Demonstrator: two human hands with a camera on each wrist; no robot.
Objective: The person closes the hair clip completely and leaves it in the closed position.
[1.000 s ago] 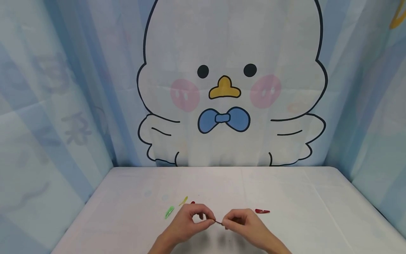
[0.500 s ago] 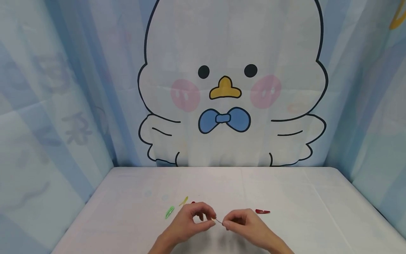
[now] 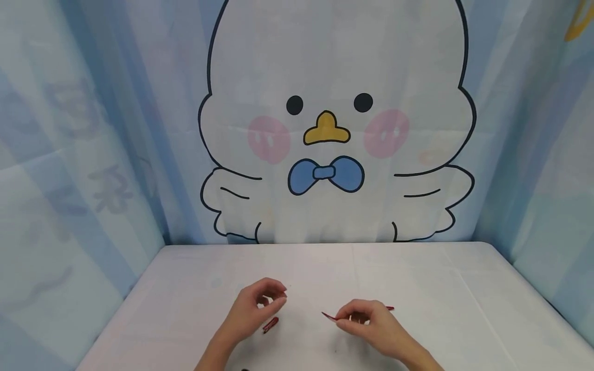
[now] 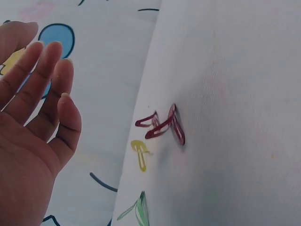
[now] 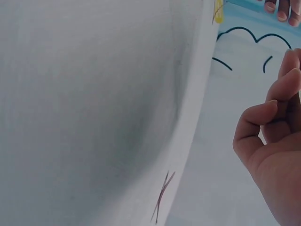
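My right hand [image 3: 373,327] pinches a thin dark-red hair clip [image 3: 329,316] between thumb and fingertips, one end jutting left. Its curled fingers [image 5: 256,123] fill the right side of the right wrist view. Over to the left, my left hand [image 3: 252,312] hovers above the table with loosely bent fingers [image 4: 43,77] and nothing visible in them. Just below its thumb lies a red hair clip [image 3: 270,324]. Red clips [image 4: 178,127], a yellow clip [image 4: 139,153] and a green clip [image 4: 142,209] lie on the table in the left wrist view.
Another red clip [image 3: 390,308] is mostly hidden behind my right hand; the right wrist view shows a red clip [image 5: 162,197] with its two arms spread. The white table [image 3: 417,273] ends at a curtain [image 3: 325,216] printed with a cartoon bird.
My hands have moved apart. The left has let go of the clip and shifted left, covering the green and yellow clips in the head view. The right still holds the clip.
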